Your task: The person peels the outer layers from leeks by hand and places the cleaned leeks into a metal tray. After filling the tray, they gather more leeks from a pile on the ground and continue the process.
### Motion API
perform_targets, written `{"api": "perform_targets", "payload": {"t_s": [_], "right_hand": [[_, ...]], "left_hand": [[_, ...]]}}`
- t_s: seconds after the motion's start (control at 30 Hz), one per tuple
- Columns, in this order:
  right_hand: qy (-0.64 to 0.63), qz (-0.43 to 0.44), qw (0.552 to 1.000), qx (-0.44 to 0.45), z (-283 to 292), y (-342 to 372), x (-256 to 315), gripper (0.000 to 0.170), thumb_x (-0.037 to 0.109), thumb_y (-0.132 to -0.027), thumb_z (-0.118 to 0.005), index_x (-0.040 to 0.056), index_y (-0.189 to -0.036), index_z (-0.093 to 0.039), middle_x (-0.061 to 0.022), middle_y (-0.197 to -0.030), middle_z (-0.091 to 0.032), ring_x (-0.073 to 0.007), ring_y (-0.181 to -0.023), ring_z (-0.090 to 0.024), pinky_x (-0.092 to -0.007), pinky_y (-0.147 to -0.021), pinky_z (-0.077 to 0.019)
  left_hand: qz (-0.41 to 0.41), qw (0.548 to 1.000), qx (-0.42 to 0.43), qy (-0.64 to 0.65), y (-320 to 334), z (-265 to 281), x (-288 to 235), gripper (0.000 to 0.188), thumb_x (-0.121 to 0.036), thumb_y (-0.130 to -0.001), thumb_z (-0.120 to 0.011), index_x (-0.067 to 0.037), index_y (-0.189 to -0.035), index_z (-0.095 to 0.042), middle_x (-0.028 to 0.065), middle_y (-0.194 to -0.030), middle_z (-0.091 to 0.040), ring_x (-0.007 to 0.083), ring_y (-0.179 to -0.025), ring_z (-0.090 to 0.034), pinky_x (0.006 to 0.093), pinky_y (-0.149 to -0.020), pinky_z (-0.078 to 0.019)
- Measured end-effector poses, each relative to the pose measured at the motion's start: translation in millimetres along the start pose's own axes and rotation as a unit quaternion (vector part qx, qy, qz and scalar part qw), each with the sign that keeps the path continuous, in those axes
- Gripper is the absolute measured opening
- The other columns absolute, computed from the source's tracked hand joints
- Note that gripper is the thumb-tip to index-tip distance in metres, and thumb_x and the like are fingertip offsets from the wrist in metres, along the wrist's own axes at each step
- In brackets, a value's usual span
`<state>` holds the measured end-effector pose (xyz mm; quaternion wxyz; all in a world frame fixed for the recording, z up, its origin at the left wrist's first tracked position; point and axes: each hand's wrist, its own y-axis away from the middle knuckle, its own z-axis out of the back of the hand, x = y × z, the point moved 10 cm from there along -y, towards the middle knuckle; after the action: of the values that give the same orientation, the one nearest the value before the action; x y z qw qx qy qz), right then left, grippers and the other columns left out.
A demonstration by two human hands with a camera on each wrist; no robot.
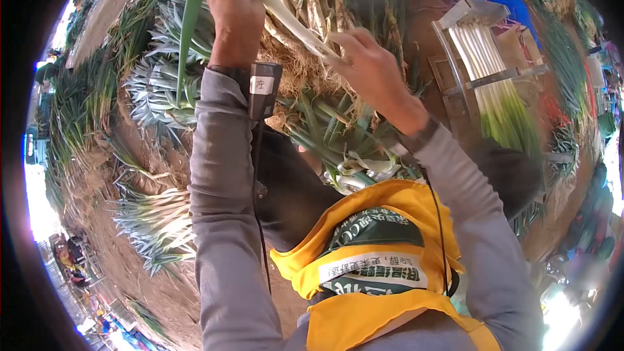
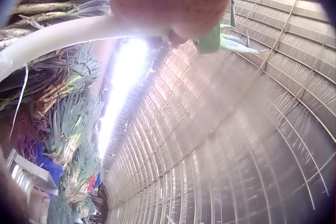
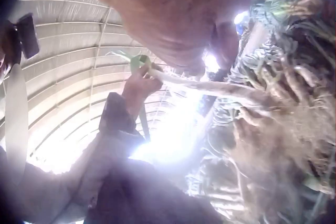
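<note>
A long green onion (image 1: 276, 3) with a white shank and green leaves slants across the top of the head view. My left hand (image 1: 237, 16) grips it near its leafy part; the leaf (image 1: 194, 16) hangs down past the wrist. At its root end is my right hand (image 1: 374, 71), blurred, with thumb and fingertips right at the shank. I cannot tell whether they pinch it. In the left wrist view the white shank (image 2: 58, 37) runs out leftward from the hand. The right wrist view shows the shank (image 3: 220, 88) just below the right hand's fingers.
Under the hands lie unpeeled onions with bushy roots (image 1: 305, 71). A metal frame (image 1: 478, 13) at right holds a bundle of white-stemmed onions (image 1: 484, 55). Loose leaves (image 1: 338, 130) lie near my knees. Another onion pile (image 1: 159, 221) is on the soil at left.
</note>
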<state>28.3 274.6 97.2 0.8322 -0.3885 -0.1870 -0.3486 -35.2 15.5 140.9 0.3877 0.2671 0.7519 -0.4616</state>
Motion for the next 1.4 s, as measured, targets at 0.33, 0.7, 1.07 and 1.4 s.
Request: {"api": "perform_targets", "payload": {"t_s": [0.33,0.7,1.07,1.4], "right_hand": [[-0.158,0.108,0.981,-0.032,-5.8,4.6,9.4,0.009,0.009,-0.097,-0.065,0.0029,-0.102,-0.061,-0.0041,-0.092,-0.065,-0.0136,-0.065,-0.065,-0.0262,-0.061,-0.0534],[-0.351,-0.306,0.862,0.199,-25.1,111.6,-77.6,0.013,0.014,-0.1,-0.063,0.002,-0.102,-0.059,-0.0002,-0.081,-0.063,-0.0063,-0.067,-0.063,-0.0229,-0.06,-0.0526],[-0.031,-0.108,0.938,0.329,-61.5,182.1,-81.5,0.017,0.009,-0.085,-0.064,0.0019,-0.101,-0.061,-0.0215,-0.093,-0.064,-0.0394,-0.091,-0.066,-0.0469,-0.077,-0.0518],[-0.084,-0.119,0.983,0.11,2.7,86.8,-58.9,0.019,0.015,-0.093,-0.065,-0.0001,-0.103,-0.069,-0.0228,-0.096,-0.067,-0.0414,-0.089,-0.065,-0.0444,-0.076,-0.0517]], "left_hand": [[0.003,0.974,-0.139,0.177,0.7,7.2,-6.7,0.02,-0.001,-0.094,-0.064,-0.002,-0.113,-0.057,0.0079,-0.098,-0.061,0.0186,-0.082,-0.061,0.0308,-0.07,-0.0525],[-0.017,0.97,-0.166,0.178,-9.3,38.7,-14.4,0.013,-0.006,-0.097,-0.065,-0.002,-0.108,-0.063,0.0052,-0.091,-0.06,0.0161,-0.081,-0.059,0.0299,-0.07,-0.0504],[0.093,0.979,-0.124,0.132,8.1,8.4,30.3,0.023,-0.005,-0.095,-0.064,-0.002,-0.118,-0.062,0.0024,-0.085,-0.059,0.0146,-0.07,-0.055,0.0285,-0.058,-0.046],[0.044,0.987,-0.05,0.145,10.5,-30.1,-17.6,0.022,-0.007,-0.099,-0.063,-0.004,-0.121,-0.062,0.0003,-0.091,-0.063,0.0096,-0.074,-0.058,0.0253,-0.063,-0.05]]}}
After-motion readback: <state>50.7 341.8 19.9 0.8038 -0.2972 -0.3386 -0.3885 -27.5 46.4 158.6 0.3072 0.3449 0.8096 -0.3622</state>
